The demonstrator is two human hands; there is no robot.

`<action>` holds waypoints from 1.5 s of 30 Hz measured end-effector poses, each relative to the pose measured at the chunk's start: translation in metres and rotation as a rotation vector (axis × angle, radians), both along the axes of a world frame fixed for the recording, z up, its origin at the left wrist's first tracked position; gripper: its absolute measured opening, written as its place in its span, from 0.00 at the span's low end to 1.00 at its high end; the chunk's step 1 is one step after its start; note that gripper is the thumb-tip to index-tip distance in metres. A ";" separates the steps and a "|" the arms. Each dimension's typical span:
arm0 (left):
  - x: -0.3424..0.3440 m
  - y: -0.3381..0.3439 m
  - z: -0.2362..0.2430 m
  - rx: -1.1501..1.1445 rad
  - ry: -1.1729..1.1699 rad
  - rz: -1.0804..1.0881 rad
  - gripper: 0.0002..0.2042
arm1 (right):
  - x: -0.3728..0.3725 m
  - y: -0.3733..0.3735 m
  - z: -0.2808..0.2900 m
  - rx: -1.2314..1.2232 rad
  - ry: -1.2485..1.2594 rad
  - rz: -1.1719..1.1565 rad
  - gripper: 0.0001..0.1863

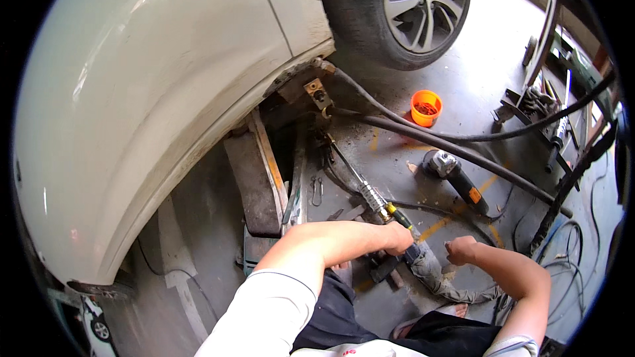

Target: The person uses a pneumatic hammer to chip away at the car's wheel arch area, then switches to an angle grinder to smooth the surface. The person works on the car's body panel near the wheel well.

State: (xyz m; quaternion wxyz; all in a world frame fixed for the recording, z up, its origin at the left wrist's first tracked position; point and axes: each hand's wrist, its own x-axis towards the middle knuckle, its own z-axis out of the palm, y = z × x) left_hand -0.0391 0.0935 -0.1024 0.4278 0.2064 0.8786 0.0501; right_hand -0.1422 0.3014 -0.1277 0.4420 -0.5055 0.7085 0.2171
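My left hand (397,238) is closed on a long metal tool (370,194) near its yellow-green part (401,217). The tool has a silver ribbed section and a thin shaft reaching toward the underside of the white car (132,73). A grey sleeved hose (433,277) runs from its dark lower end. Just right of the tool, my right hand (461,251) is curled shut beside the hose; what it holds, if anything, is too unclear to name. Beneath the sill sit a metal bracket (318,96) and a floor jack (251,185).
A wheel (426,0) stands at the top. An orange cup (425,107), an angle grinder (460,182), a long bar (463,158) and black hoses (489,137) are to the right, with a metal stand (529,112) holding tools. Cables (569,264) lie on the floor.
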 end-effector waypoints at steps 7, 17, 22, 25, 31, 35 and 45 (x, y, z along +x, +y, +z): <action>-0.011 -0.001 0.032 -0.025 -0.030 0.082 0.15 | -0.005 0.000 0.008 0.026 0.019 -0.085 0.20; 0.003 -0.001 0.022 0.080 -0.007 0.138 0.14 | -0.015 -0.096 0.040 -0.344 0.043 -0.252 0.15; 0.012 0.000 0.015 0.179 0.035 0.006 0.11 | -0.060 -0.248 0.097 -1.196 0.148 -0.480 0.12; 0.012 0.001 0.036 0.287 0.089 0.101 0.11 | -0.101 -0.325 0.121 -1.533 0.219 -0.432 0.23; 0.011 0.006 0.030 0.269 -0.022 -0.022 0.11 | -0.107 -0.408 0.122 -1.286 0.179 -0.568 0.17; 0.015 0.000 0.038 0.247 -0.073 -0.015 0.14 | -0.124 -0.397 0.143 -1.170 0.270 -0.319 0.15; 0.012 -0.003 0.027 0.229 -0.089 -0.056 0.14 | -0.112 -0.385 0.143 -1.334 0.111 -0.337 0.15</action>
